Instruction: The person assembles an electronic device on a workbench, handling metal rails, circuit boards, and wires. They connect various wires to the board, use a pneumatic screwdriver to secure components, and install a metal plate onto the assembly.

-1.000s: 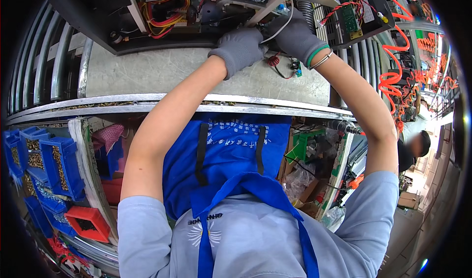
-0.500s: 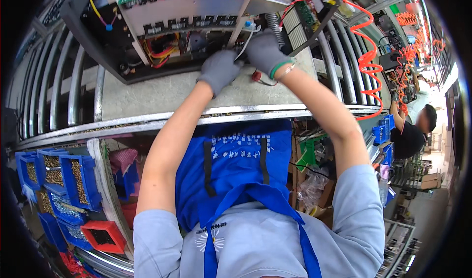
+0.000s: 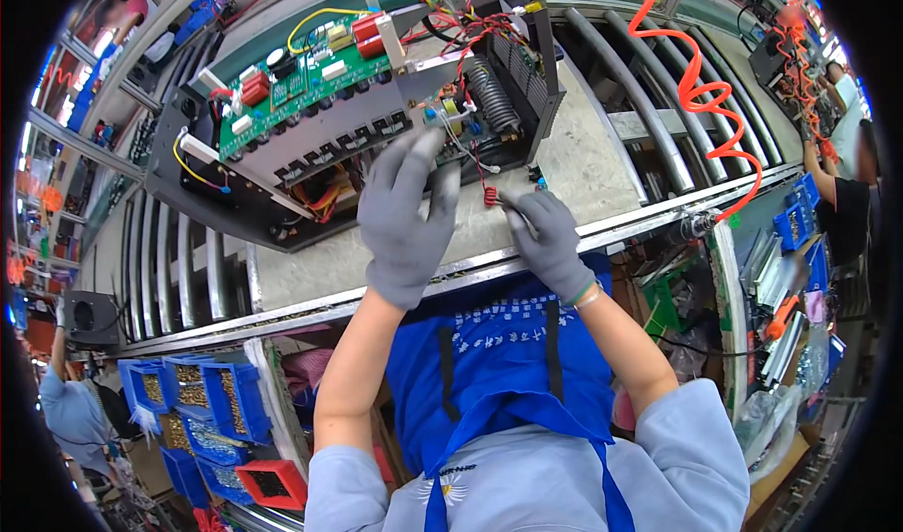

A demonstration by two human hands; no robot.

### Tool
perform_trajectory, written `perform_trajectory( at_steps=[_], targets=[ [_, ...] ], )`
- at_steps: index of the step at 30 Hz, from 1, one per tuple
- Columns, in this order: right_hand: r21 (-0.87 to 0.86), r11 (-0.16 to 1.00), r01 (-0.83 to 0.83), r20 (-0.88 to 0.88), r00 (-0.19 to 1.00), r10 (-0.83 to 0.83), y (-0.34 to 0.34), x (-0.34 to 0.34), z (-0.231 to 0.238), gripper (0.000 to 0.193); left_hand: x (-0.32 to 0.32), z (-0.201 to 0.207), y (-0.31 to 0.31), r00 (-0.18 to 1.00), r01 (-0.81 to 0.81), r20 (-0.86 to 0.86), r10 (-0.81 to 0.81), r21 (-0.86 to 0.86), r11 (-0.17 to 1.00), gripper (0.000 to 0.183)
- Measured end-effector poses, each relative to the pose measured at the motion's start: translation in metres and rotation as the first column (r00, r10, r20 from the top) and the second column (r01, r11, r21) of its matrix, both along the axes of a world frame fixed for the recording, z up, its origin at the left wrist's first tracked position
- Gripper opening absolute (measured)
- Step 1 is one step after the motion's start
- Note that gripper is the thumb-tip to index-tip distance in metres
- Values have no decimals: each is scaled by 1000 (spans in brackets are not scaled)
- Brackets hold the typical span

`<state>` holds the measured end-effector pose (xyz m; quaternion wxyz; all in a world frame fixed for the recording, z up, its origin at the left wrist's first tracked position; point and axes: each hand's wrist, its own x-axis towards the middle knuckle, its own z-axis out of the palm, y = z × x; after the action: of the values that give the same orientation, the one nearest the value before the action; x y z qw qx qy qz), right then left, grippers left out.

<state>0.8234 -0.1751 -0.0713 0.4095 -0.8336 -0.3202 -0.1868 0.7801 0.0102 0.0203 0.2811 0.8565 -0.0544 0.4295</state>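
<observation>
A dark metal-cased electronic unit (image 3: 292, 236) stands turned at an angle, its upright green circuit board (image 3: 306, 95) facing up. My left hand (image 3: 404, 226), in a grey glove, is over the unit's front edge with its fingers apart and nothing visible in them. My right hand (image 3: 550, 240), also gloved, is just in front of the unit, thumb and forefinger pressed together on the dark wire of a small red-wound coil (image 3: 491, 196). Close to the left fingertips, a thin white cable (image 3: 466, 146) hangs from the unit's inside. A black spring-like coil (image 3: 492, 99) lies in the right compartment.
Steel rollers (image 3: 621, 99) flank the pale work plate (image 3: 588, 170). An orange coiled hose (image 3: 710, 99) hangs at the right. Blue bins (image 3: 235, 400) of small hardware and a red bin (image 3: 273, 485) sit below left. Co-workers are at both sides.
My view has shifted, and the unit now appears more fully and tilted. My hands have drawn back from inside it; the left has spread its fingers and the right is by the red coil.
</observation>
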Motion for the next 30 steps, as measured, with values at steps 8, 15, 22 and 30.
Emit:
perform_trajectory(
  at_steps=[8, 15, 22, 30],
  targets=[
    [60, 995, 80, -105, 992, -74, -44, -40, 4, 22, 97, 95, -4, 907, -370, 385, 171, 532, 762, 31],
    [113, 985, 133, -147, 982, -116, -65, -50, -2, 23, 133, 122, 1, 942, -29, -159, 297, 841, 541, 44],
    [132, 988, 78, -86, 994, -67, -64, -50, 7, 21, 134, 151, -11, 959, -201, 106, 263, 909, 366, 33],
    [170, 978, 125, -177, 980, -94, -74, -55, 2, 20, 42, 194, 31, 897, -402, 332, 291, 887, 227, 19]
  ],
)
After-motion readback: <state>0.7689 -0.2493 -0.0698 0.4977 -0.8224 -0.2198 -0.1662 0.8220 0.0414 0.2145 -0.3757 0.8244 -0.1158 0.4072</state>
